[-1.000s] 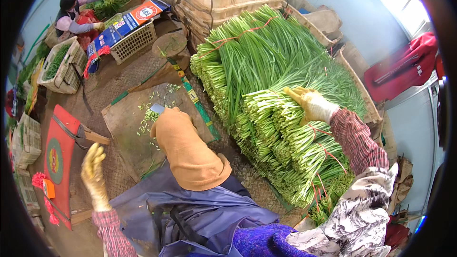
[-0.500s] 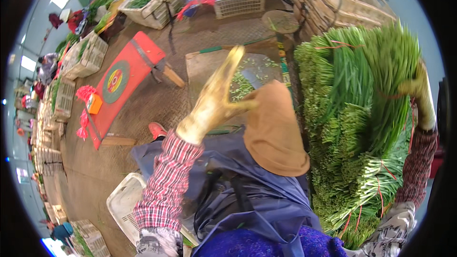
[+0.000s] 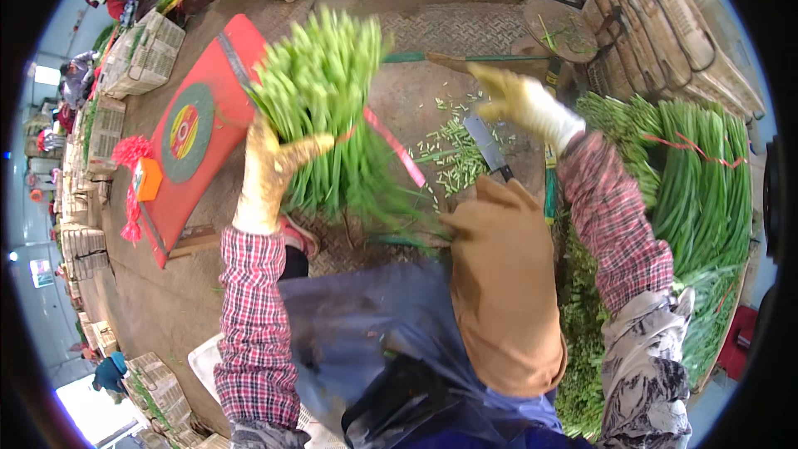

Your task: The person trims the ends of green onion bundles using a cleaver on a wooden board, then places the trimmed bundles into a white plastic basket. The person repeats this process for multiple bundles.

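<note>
While the left hand, in a yellowed work glove, carries a thick bundle of long green stalks with pale cut ends, the step in hand appears to be handling this bundle at the trimming place. Bundle is off the surface, left of and partly over the flat, worn brown board; pale ends point far, leafy tips near, blurred.

Left hand: curled partway closed about the bundle's left side, thumb across its near face; remaining fingers largely hidden. Right hand, gloved alike: fingers loosely parted, nothing seen in it, just beyond the broad grey metal knife blade; contact with anything below cannot be told.

Short green-white trimmings lie left of the blade. Larger heap of tied green stalks at right.

Judgement: next move calls for a firm left grip, level ends, and the free right hand kept clear of the edge.
</note>
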`<state>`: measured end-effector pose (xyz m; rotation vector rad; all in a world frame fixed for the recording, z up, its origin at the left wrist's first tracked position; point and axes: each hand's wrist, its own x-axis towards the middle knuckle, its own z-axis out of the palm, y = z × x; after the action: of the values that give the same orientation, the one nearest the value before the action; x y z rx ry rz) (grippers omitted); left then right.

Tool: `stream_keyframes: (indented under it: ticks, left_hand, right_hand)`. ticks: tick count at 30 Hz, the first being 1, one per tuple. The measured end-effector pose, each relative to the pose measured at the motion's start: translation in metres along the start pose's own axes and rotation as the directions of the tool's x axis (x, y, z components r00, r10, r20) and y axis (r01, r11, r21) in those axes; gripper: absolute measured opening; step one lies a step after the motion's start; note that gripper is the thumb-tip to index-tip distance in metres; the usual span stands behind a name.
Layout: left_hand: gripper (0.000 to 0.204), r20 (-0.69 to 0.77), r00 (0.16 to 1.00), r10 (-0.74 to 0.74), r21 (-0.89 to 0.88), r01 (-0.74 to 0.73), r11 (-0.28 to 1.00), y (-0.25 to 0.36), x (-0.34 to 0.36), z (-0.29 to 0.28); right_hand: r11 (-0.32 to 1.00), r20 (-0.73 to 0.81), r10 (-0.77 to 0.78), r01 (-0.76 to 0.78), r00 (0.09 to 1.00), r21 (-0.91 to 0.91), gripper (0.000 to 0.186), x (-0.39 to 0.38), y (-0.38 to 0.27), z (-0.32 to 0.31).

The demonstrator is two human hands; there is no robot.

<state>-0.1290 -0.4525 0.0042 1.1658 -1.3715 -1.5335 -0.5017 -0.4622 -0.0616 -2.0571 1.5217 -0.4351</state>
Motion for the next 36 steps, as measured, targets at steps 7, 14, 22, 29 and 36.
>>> stream_keyframes:
  ticks: [7, 14, 22, 29, 36]
  left_hand:
    - [0.087, 0.206, 0.947, -0.246, 0.704, 0.032, 0.710, -0.187, 0.062, 0.005]
    - [0.084, 0.247, 0.870, -0.427, 0.915, -0.064, 0.398, -0.302, 0.118, 0.111]
    - [0.120, 0.136, 0.851, -0.507, 0.988, -0.076, 0.138, -0.311, 0.120, 0.160]
    - [0.106, -0.114, 0.786, -0.608, 0.990, 0.139, -0.005, -0.331, 0.141, 0.198]
    - [0.101, -0.173, 0.765, -0.621, 0.975, 0.220, 0.000, -0.330, 0.147, 0.194]
  right_hand:
    - [0.767, 0.247, 0.641, -0.591, 0.727, -0.252, 0.085, -0.070, 0.180, 0.192]
    - [0.682, 0.040, 0.701, -0.653, 0.712, -0.331, 0.080, -0.080, 0.231, 0.260]
    - [0.267, 0.156, 0.742, -0.501, 0.652, 0.823, 0.019, -0.102, 0.183, 0.249]
    - [-0.521, 0.629, 0.762, -0.432, 0.153, 0.736, 0.019, -0.107, 0.105, 0.227]
    - [-0.397, 0.571, 0.686, -0.426, 0.451, 0.813, 0.027, -0.121, 0.107, 0.268]
